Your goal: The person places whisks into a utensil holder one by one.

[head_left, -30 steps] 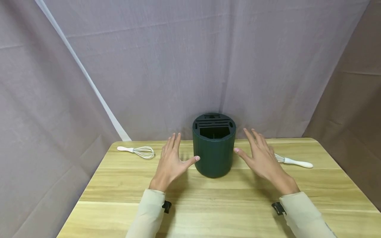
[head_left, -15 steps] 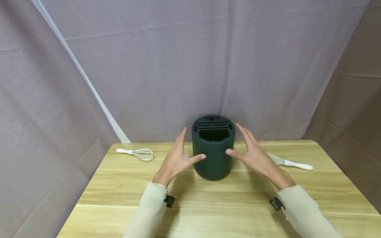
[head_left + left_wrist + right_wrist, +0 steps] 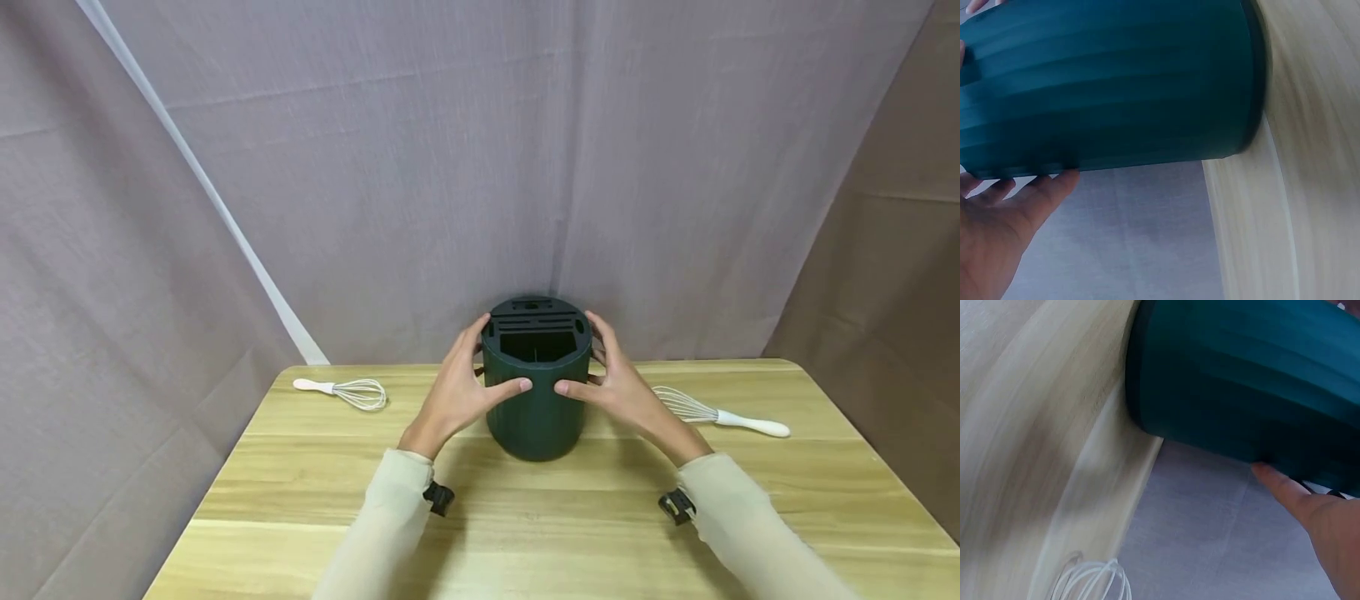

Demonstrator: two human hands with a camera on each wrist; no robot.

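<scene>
Holder (image 3: 537,392) upright between left hand (image 3: 456,393) and right hand (image 3: 619,392)

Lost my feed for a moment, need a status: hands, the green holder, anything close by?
Left hand and right hand grip green holder from both sides. Holder upright on table. Whisks lie apart: left whisk, right whisk.
</scene>
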